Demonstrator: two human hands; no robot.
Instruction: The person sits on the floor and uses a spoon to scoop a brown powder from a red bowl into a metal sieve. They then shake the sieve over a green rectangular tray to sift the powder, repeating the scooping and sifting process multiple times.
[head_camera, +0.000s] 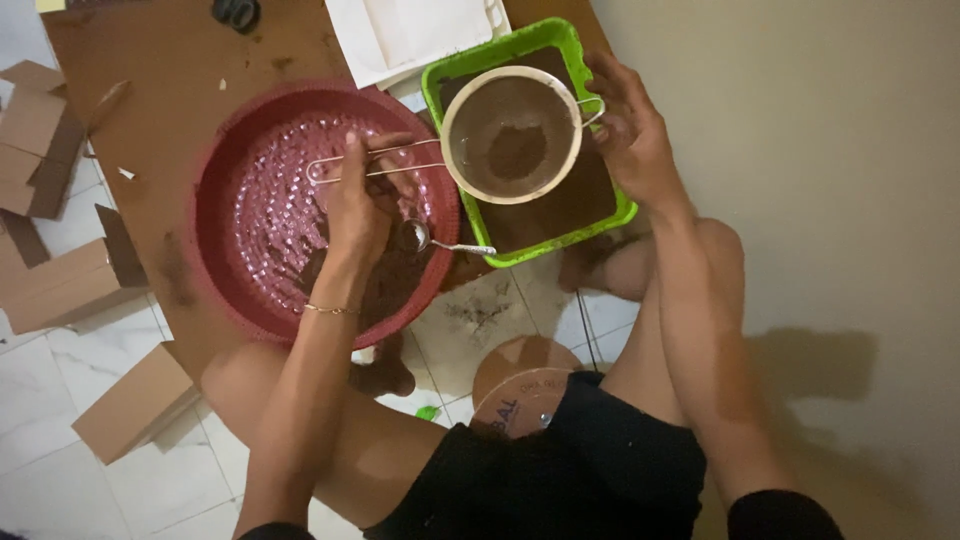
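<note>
My left hand (358, 205) grips the wire handle of a round metal sieve (512, 135) and holds it over a green tray (560, 38). Brown powder lies in the sieve's mesh and in the tray below it. My right hand (628, 130) touches the sieve's far rim with fingers spread. A metal spoon (437, 241) rests on the edge of a red round basin (235, 160), just below my left hand. Brown powder lies in the basin's near part.
A brown board (180, 60) lies under the basin and tray on a white tiled floor. Cardboard pieces (60, 280) sit at the left. White paper (410, 30) lies at the top. A round brown lid (520, 385) sits between my legs. A wall is at the right.
</note>
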